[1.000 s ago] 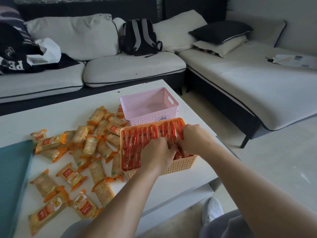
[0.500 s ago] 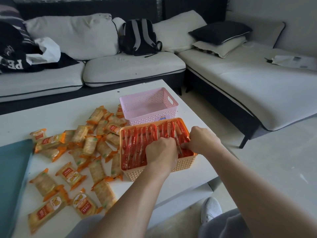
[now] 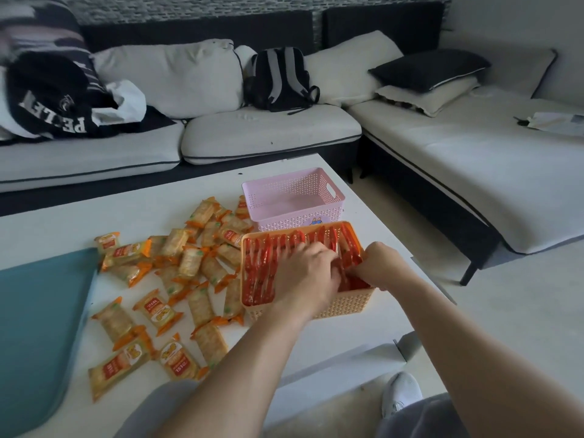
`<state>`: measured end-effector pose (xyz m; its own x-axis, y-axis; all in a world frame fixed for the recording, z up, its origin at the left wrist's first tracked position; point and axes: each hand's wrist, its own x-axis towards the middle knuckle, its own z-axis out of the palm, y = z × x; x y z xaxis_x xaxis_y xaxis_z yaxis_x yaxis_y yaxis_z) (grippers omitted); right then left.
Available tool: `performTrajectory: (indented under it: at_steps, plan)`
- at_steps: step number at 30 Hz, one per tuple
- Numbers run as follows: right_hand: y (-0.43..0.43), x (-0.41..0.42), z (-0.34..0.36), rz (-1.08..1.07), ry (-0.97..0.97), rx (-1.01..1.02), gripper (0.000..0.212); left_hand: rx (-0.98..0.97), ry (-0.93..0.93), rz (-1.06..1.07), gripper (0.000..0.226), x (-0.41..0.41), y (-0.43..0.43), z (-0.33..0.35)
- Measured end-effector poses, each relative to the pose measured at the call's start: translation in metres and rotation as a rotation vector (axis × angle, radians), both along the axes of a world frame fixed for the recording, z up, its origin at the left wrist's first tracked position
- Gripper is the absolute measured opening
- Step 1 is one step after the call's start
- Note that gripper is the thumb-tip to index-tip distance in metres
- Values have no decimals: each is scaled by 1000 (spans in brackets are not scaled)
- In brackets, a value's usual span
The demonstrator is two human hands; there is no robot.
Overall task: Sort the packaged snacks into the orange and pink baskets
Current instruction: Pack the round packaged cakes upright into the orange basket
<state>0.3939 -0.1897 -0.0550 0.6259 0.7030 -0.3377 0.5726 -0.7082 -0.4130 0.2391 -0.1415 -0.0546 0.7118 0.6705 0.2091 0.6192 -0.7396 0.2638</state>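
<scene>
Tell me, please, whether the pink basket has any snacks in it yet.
Empty: the pink basket shows only its bare floor; the orange-wrapped snacks lie outside it on the table.
</scene>
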Motion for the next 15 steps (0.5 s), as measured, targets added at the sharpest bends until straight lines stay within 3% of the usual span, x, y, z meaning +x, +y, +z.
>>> performTrajectory:
  at_steps: [2,5,7,11,15]
  plan:
    - [0,3,0,-51,116,50,29,20,-123,335,36,-22,14,13]
    - [-1,1,0,-179,339,120,37,-233,49,735,57,-69,43,19]
    - [-1,-4,4,-231,433,175,38,-468,107,735,51,-94,55,12]
    - [1,-21,23,-216,474,259,37,-668,-129,628,28,-115,48,9]
    - [-1,-37,46,-180,480,406,35,-949,-614,684,24,-132,45,31]
